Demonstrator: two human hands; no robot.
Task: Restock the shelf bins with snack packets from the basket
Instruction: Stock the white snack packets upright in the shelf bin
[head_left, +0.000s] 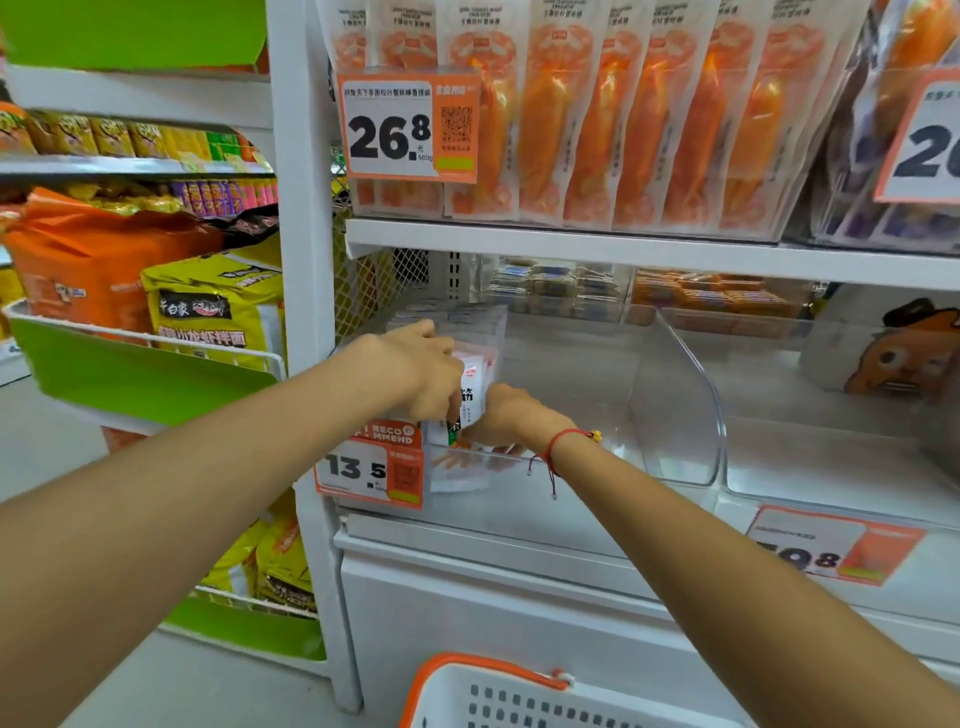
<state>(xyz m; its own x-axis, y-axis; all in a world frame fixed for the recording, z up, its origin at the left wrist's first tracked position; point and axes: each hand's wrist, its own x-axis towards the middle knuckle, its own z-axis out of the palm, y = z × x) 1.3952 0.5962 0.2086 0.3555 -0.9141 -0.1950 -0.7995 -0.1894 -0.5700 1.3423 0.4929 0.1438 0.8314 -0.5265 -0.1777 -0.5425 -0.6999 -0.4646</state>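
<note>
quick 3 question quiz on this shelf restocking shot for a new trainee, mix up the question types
1. True or false: both hands, the left hand and the right hand, are on the white snack packets at the clear bin.
2. Which price tag hangs on the front of that bin? A) 26.8 B) 13.5 C) 5.0
3. Fill in: the basket below has an ______ rim.

Key: 1 true; 2 B, the 13.5 tag; 3 orange.
</note>
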